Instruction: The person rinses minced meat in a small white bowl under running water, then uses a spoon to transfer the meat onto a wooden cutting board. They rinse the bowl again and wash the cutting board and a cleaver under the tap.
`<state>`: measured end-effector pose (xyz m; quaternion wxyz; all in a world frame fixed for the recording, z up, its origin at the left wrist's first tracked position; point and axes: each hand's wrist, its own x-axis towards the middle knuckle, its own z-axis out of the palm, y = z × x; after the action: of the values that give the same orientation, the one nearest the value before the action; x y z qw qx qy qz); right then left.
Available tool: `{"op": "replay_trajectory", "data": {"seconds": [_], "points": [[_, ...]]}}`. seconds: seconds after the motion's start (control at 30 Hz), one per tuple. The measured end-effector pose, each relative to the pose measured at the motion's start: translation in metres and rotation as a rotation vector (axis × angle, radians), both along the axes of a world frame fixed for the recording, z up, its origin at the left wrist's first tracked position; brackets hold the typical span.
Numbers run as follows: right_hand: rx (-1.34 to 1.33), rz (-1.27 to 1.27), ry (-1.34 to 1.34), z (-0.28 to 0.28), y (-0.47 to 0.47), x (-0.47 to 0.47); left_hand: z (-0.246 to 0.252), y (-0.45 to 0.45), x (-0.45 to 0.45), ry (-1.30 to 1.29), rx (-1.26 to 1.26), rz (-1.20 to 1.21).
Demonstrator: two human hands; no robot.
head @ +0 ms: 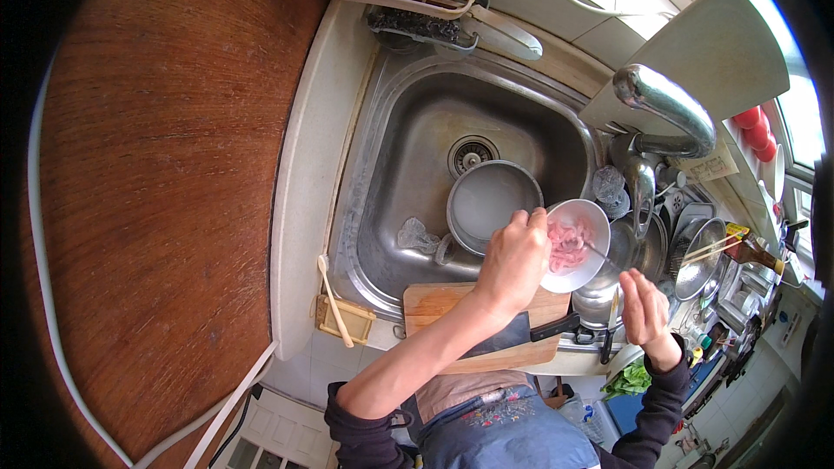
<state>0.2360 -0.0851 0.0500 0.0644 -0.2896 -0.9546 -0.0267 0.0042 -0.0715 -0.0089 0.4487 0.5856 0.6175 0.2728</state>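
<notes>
My left hand (518, 260) grips the rim of a white bowl (603, 221) above the near right side of the sink. Strips of pinkish raw meat (570, 244) lie in the bowl. In my right hand (642, 306) is the handle of a metal utensil (604, 257), probably a spoon, whose end dips among the strips. A round metal pot (495, 198) of cloudy liquid stands in the sink beside the bowl. Under my left forearm, a cleaver (498, 335) with a black handle rests on a wooden cutting board (430, 306).
The steel sink (417, 137) holds a clear glass object (420, 238) near the pot. A chrome faucet (671, 111) rises at the right. Beyond the bowl are a large metal pan (635, 241), a small knife (610, 329) and a metal strainer (700, 260). A toothbrush (335, 303) lies left of the board.
</notes>
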Motion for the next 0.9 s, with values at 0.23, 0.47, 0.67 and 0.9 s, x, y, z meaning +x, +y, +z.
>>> {"op": "replay_trajectory", "data": {"seconds": [0.23,0.47,0.67,0.9], "points": [[-0.520,-0.465,0.326,-0.008,0.009,-0.011,0.001,0.000,0.002,0.013,0.011,0.001],[-0.296,-0.375,0.242,0.008,0.001,-0.015,0.003,0.001,-0.001,0.004,-0.003,-0.002],[-0.541,-0.706,0.410,-0.014,0.007,-0.009,0.003,0.002,0.000,-0.005,0.009,0.000],[-1.154,-0.940,0.939,-0.034,0.004,0.012,0.002,0.004,0.006,0.004,0.026,0.000]]}}
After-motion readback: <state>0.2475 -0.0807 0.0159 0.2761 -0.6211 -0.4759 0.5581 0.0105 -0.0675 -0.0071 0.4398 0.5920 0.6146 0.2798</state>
